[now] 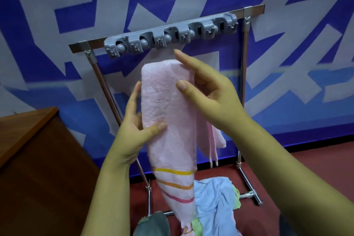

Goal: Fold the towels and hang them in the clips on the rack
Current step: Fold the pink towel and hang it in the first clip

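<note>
Pink towel [168,105] folded lengthwise, held upright just below clip strip [170,35] on rack [246,59]. Left hand [134,126] pinches lower edge; right hand [206,90] grips top fold. Fold best kept narrow, top pushed straight into one clip.

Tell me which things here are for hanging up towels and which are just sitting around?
For the job:
pink towel, held by the left hand and the right hand
grey clip strip on the metal rack
pile of towels on the floor, still to fold

Just sitting around:
wooden table
blue and white wall
</note>
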A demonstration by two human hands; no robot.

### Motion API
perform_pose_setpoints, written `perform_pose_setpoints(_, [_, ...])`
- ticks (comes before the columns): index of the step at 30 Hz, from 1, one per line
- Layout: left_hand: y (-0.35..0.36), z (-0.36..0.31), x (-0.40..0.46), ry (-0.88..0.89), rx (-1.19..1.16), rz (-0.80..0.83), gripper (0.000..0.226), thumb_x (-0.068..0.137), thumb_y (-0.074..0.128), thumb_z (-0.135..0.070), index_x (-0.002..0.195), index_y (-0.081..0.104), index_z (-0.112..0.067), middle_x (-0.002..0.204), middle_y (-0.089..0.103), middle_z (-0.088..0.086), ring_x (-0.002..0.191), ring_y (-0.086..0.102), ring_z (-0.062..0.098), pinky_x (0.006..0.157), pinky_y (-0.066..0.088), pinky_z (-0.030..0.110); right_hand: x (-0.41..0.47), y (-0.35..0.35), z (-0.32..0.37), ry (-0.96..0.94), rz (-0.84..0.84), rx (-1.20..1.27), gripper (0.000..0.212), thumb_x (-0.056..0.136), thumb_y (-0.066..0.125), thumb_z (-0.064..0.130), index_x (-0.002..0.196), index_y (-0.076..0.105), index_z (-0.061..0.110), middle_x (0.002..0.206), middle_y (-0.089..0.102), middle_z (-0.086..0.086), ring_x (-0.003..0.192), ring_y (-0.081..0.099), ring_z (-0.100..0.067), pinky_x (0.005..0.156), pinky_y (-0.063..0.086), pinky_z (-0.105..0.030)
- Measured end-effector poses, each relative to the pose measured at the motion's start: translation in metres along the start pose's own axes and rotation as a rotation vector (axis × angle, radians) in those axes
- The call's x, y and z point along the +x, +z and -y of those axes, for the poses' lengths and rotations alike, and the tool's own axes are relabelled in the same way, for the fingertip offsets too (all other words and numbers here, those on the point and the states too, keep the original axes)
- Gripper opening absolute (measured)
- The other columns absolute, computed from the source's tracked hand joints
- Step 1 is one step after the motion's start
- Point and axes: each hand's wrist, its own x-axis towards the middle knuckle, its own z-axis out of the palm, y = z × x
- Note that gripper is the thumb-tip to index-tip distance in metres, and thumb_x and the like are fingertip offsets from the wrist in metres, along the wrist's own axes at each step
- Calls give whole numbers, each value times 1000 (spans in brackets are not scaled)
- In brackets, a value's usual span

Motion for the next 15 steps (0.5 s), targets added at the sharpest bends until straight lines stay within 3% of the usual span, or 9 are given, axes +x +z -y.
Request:
perform_pose_setpoints(2, [-3,-4,5,-4,-68,43,101,70,71,6,146,18,-33,119,66,-10,109,63,15,77,55,27,0,1,1,-8,16,27,50,90,58,7,134,40,22,123,57,7,110,55,-1,96,45,-22])
perform_pose_setpoints(5, [-2,-17,17,-28,-230,45,92,68,81,-31,144,28,-35,134,56,1,118,58,24,91,53,41,-1,0,1,-14,71,33,50,89,59,4,134,41,20,123,58,6,112,57,-3,97,46,-24])
perform_pose_setpoints(7, [6,-27,27,-50,-327,-55,73,76,71,-44,140,38,-30,124,62,2,113,60,23,95,48,44,-2,-3,2,-23,105,-7,51,88,60,1,132,42,20,122,57,9,115,56,-3,99,45,-24])
perform_pose_setpoints(9, [16,-36,35,-50,-323,-126,52,85,58,-39,134,47,-23,107,66,2,99,62,19,86,53,37,-4,-7,0,-35,120,-57,51,87,61,1,131,44,20,123,57,12,117,55,-3,101,44,-26])
perform_pose_setpoints(13, [33,-46,42,21,-288,-94,38,85,55,-14,123,53,-21,94,68,2,85,65,15,73,57,30,-11,-20,-5,12,123,-6,54,85,64,15,133,44,29,126,58,10,117,57,-10,100,46,-34])
perform_pose_setpoints(15, [37,-50,41,63,-263,-51,46,82,57,-6,124,50,-21,84,71,0,79,67,12,68,57,28,-15,-26,-7,70,91,132,56,85,63,25,135,41,38,96,65,12,92,62,-8,87,49,-27])
